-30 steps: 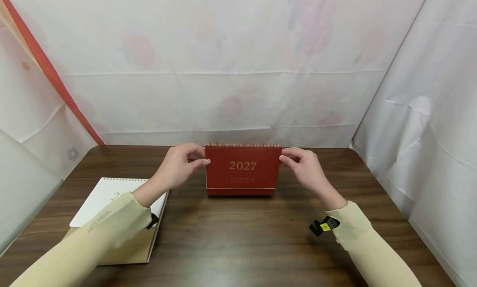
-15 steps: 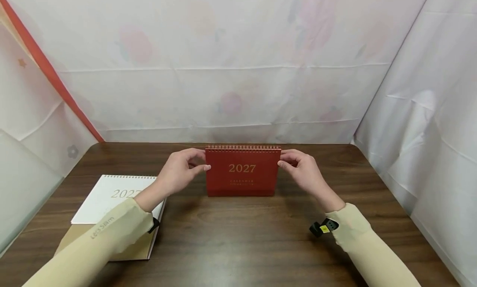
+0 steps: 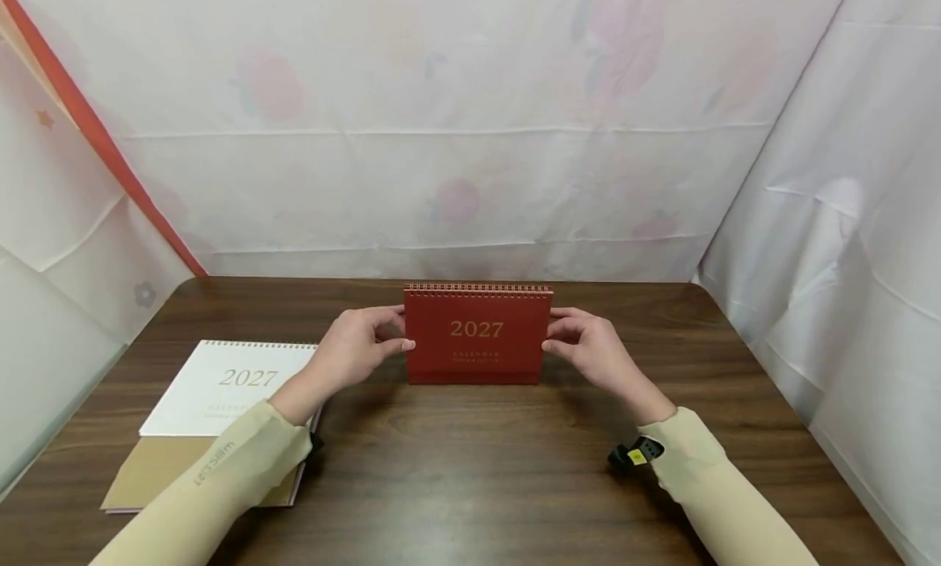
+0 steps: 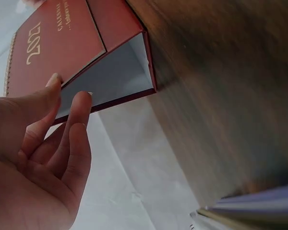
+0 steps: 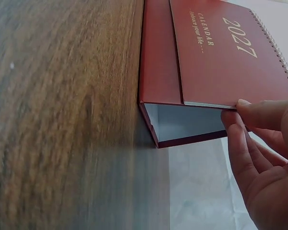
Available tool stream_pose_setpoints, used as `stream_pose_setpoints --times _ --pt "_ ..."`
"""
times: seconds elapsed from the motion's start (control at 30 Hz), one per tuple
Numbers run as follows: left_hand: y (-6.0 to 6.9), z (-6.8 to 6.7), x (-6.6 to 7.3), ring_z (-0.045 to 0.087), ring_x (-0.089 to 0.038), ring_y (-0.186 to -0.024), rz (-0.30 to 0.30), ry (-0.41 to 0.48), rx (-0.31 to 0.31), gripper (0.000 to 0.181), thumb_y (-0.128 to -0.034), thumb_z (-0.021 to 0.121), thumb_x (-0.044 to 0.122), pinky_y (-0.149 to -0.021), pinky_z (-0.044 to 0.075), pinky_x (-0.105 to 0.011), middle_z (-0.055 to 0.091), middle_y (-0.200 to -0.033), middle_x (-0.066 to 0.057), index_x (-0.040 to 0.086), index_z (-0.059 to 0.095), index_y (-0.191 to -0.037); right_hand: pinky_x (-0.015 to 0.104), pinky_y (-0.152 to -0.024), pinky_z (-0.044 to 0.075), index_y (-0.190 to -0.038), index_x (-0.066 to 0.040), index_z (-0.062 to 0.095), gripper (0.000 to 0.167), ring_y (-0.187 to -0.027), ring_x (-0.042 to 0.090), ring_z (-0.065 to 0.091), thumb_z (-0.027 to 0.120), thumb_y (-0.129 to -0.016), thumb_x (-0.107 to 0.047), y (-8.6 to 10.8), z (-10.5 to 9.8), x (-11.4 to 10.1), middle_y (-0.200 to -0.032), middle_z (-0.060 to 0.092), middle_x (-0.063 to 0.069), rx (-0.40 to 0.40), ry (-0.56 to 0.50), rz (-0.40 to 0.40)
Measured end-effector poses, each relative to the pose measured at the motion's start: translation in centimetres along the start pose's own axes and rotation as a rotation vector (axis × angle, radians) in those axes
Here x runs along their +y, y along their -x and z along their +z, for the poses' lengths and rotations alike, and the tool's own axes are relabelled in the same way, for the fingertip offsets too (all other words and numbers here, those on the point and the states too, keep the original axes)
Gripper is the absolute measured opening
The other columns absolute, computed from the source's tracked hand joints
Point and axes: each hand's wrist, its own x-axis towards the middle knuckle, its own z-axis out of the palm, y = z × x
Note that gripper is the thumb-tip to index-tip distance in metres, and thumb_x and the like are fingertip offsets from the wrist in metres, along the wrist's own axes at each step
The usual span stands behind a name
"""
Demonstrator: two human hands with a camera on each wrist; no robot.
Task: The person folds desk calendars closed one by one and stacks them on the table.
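Observation:
A red desk calendar (image 3: 476,337) with gold "2027" lettering stands upright near the back of the table, its spiral binding on top. In both wrist views its triangular stand is open at the sides. My left hand (image 3: 353,349) holds its left edge, thumb on the front cover and fingers by the open side and behind. At the right edge my right hand (image 3: 599,349) holds it in the same way, with the thumb at the cover's edge in the right wrist view. Some fingertips are hidden behind the calendar in the head view.
A white-covered 2027 calendar (image 3: 213,386) with a tan base (image 3: 150,472) lies at the left, partly under my left sleeve. The brown wooden table (image 3: 470,476) ends at a pale curtain (image 3: 441,190) behind, with more curtain (image 3: 831,247) on the right.
Both hands have slid a little down the red calendar's sides. Its front cover has settled against the base. My left forearm has shifted right, uncovering more of the white calendar.

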Motion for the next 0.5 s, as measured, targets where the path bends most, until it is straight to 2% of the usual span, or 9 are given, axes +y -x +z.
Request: stream_pose_setpoints --times 0.23,0.37,0.5 --pt "0.62 -0.03 -0.47 0.069 -0.012 -0.081 -0.014 0.006 -0.003 0.012 -0.0864 0.08 0.022 -0.063 0.049 -0.033 0.058 -0.139 -0.007 0.019 0.075 -0.096 0.035 -0.077 0.055 -0.088 -0.009 0.077 0.006 -0.101 0.023 0.069 0.081 -0.084 -0.007 -0.23 0.37 -0.3 -0.132 0.062 0.012 -0.002 0.006 -0.015" --pt "0.87 -0.08 -0.49 0.07 -0.014 -0.082 -0.002 0.007 -0.001 0.012 -0.085 0.081 0.022 -0.063 0.051 -0.032 0.058 -0.139 -0.007 0.017 0.075 -0.094 0.034 -0.077 0.055 -0.089 -0.009 0.077 0.005 -0.101 0.024 0.069 0.08 -0.084 -0.007 -0.38 0.33 -0.29 -0.132 0.062 0.013 -0.004 0.011 -0.023" --pt "0.97 0.03 -0.62 0.07 -0.013 -0.081 -0.003 0.013 0.006 0.012 -0.0836 0.082 0.021 -0.062 0.05 -0.032 0.058 -0.139 -0.007 0.017 0.075 -0.091 0.036 -0.079 0.056 -0.089 -0.008 0.078 0.006 -0.107 0.026 0.067 0.081 -0.084 -0.007 -0.53 0.21 -0.24 -0.131 0.063 0.013 -0.002 0.007 -0.034"
